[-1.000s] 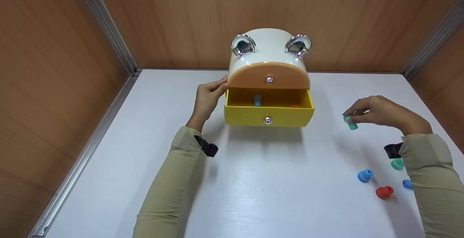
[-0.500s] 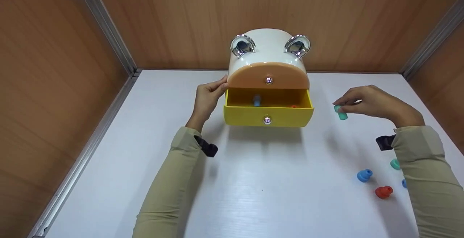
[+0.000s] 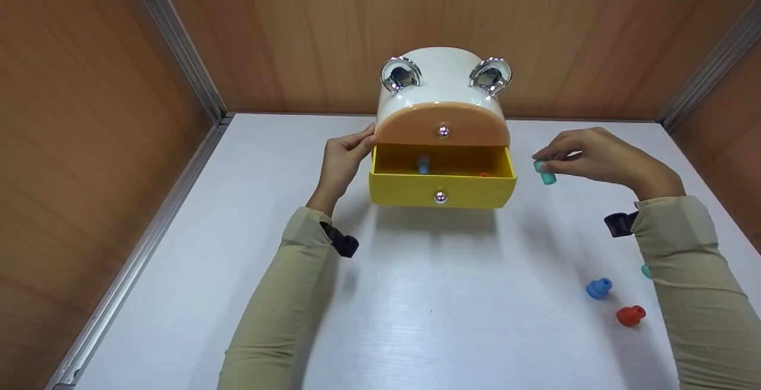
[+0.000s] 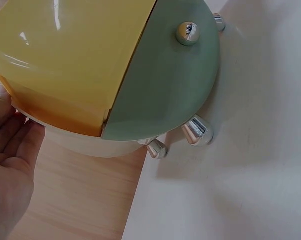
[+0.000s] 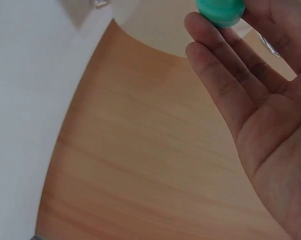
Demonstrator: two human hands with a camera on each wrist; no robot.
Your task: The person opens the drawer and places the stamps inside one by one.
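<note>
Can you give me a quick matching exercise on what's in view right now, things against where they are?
Things:
1. teal peg
2. red peg
3. left hand
4. light blue peg

Places:
A. inside the open yellow drawer
B. pinched in the right hand, in the air beside the drawer
C. lying on the white table near the right sleeve
D. resting against the side of the white box

Pairs: 1-B, 2-C, 3-D, 4-A
</note>
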